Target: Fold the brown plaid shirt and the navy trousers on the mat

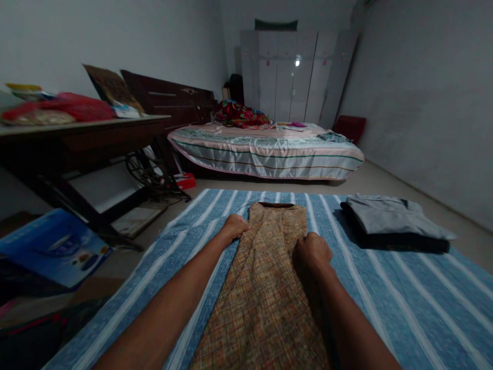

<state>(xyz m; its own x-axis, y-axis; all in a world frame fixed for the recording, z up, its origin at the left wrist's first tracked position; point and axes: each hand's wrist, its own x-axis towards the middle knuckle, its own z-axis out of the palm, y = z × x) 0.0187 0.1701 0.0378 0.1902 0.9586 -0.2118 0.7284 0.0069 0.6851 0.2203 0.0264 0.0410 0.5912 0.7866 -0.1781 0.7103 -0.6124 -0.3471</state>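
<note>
A brown checked garment (269,277) lies stretched out lengthwise, with a dark-lined opening at its far end. My left hand (235,227) is closed on its left edge near that end. On the opposite edge, slightly closer to me, my right hand (315,250) is closed with the fingers curled into the cloth. The fingertips of both hands are partly hidden. Underneath is a blue and white striped bed sheet (204,241). The near end of the garment runs out of view at the bottom.
Folded grey and black clothes (396,218) are stacked at the right. Behind stands another bed (265,154) before a pale wardrobe (288,77). To the left are a table with an iron treadle frame (127,136), a red bag (82,105) and a blue box (57,246).
</note>
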